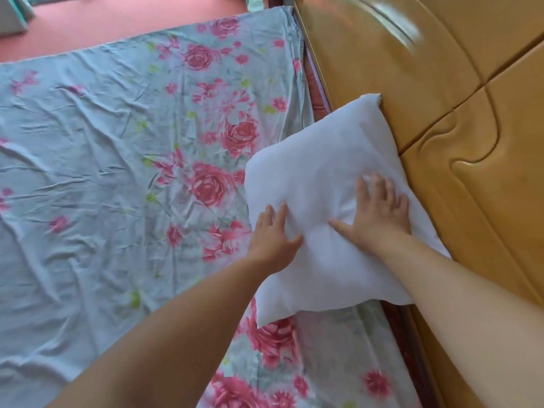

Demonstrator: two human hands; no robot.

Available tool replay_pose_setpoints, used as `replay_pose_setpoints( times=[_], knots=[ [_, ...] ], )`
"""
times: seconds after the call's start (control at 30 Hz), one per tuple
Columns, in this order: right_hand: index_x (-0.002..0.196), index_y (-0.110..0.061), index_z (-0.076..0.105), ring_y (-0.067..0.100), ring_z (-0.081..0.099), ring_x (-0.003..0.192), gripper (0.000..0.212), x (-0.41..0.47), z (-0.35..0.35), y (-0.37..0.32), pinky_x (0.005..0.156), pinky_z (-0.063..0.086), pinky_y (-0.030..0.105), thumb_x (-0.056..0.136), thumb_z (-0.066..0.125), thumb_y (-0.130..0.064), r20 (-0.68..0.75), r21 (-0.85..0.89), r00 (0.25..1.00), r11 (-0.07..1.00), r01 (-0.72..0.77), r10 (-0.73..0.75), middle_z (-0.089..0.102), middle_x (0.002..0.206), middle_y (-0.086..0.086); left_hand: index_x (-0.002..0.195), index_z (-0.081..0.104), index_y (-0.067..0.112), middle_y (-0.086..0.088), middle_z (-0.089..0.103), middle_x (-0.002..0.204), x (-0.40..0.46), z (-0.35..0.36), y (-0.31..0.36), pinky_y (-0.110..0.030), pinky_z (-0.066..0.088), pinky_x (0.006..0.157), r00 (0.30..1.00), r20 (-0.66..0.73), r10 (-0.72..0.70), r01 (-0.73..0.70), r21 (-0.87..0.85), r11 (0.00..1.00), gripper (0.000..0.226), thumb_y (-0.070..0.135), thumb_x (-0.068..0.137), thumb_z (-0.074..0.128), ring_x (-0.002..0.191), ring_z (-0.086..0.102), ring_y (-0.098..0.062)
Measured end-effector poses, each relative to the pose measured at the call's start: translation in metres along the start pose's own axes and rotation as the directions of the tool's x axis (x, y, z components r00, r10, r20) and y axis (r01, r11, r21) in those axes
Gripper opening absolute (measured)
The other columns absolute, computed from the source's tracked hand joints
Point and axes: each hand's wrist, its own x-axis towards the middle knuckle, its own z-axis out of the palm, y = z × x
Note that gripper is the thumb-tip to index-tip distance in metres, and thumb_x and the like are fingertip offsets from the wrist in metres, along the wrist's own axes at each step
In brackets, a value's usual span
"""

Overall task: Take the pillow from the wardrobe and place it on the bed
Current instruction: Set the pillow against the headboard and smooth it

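Observation:
A white pillow (318, 160) lies on the bed (103, 160), its right edge leaning against the wooden headboard (441, 92). The bed is covered by a pale blue sheet with pink roses. My left hand (272, 234) rests flat on the pillow's left part, fingers spread. My right hand (379, 210) presses flat on the pillow's right part, fingers apart, and the fabric creases between the two hands. Neither hand grips the pillow. The wardrobe is out of view.
The glossy carved headboard runs along the right side. A strip of dark red mattress edge (319, 106) shows between sheet and headboard. Red floor (117, 19) lies beyond the far edge of the bed, with a pale object (13, 16) at the top left corner.

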Motion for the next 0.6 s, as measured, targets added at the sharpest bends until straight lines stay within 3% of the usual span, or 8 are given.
replay_pose_setpoints(
  times=[0.13,0.3,0.47,0.6],
  knots=[
    [0.152,-0.010,-0.004,0.033,0.000,0.147,0.108,0.014,0.017,-0.006,0.116,0.012,0.052,0.080,0.045,-0.075,0.027,0.042,0.991,0.991,-0.128,0.127,-0.003,0.162,0.013,0.150,-0.012,0.033,-0.007,-0.014,0.163,0.025,0.015,0.000,-0.051,0.005,0.116,0.995,-0.026,-0.096,0.096,-0.003,0.995,0.101,0.078,0.076,0.040,0.148,-0.010,-0.027],
    [0.148,-0.006,0.027,0.035,0.025,0.141,0.069,0.009,0.052,-0.003,0.110,0.025,0.049,0.095,0.049,-0.044,-0.156,-0.008,0.986,0.998,-0.056,0.054,0.025,0.156,0.017,0.149,-0.016,0.030,-0.005,-0.022,0.161,0.045,0.051,-0.001,-0.059,0.006,0.112,0.995,-0.086,-0.057,0.071,0.176,0.982,0.090,0.073,0.083,0.028,0.147,-0.018,-0.029],
    [0.133,-0.008,0.054,0.039,0.043,0.128,0.042,0.009,0.075,0.000,0.103,0.033,0.050,0.092,0.057,-0.018,-0.329,0.057,0.944,0.998,0.002,0.017,0.047,0.141,0.018,0.150,0.015,0.036,-0.001,-0.006,0.164,0.051,0.071,-0.001,-0.057,0.005,0.112,0.980,-0.192,0.049,-0.013,0.182,0.983,0.051,0.046,0.100,0.022,0.148,-0.008,-0.031],
    [0.123,-0.011,0.065,0.041,0.056,0.114,0.038,0.001,0.079,0.003,0.096,0.042,0.050,0.085,0.067,-0.009,-0.456,0.118,0.890,0.990,0.073,-0.012,0.060,0.128,0.019,0.145,0.035,0.038,0.001,0.013,0.163,0.047,0.069,-0.003,-0.054,0.016,0.112,0.962,-0.263,0.078,-0.040,0.148,0.988,0.044,0.034,0.101,0.031,0.148,0.005,-0.032]
  ],
)
